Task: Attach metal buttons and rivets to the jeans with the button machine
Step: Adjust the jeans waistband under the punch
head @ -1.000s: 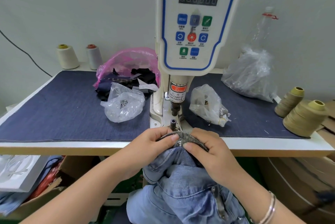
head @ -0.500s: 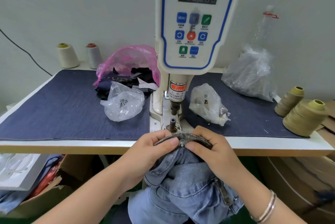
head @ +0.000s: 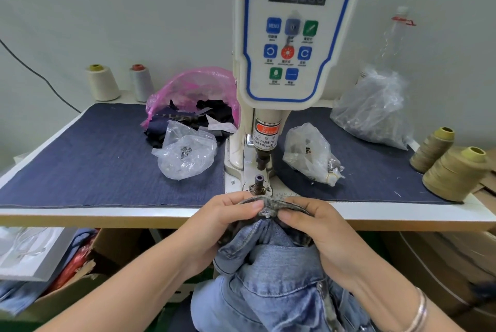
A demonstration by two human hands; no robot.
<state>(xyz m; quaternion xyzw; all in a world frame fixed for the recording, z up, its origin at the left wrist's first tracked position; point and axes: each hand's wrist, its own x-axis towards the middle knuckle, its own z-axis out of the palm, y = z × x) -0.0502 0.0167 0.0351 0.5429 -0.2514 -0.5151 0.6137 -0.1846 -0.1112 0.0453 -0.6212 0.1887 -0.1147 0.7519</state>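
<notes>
Light blue jeans [head: 276,275] hang below the table's front edge. My left hand [head: 220,221] and my right hand [head: 322,235] both pinch a folded dark-lined edge of the jeans, thumbs almost meeting at a small metal piece [head: 266,214] on the fold. The fold sits just in front of the white servo button machine [head: 292,36]. Its lower die post [head: 259,182] stands bare, with the upper punch [head: 262,158] raised above it.
Clear bags of metal parts lie left [head: 185,154] and right [head: 311,154] of the machine on the dark denim mat [head: 80,160]. A pink bag of scraps [head: 193,98], a larger clear bag [head: 373,109] and thread cones [head: 456,173] stand around. Boxes sit under the table.
Both hands have kept their pinch on the jeans fold and lifted it slightly toward the table edge near the die post. The jeans have bunched up more below.
</notes>
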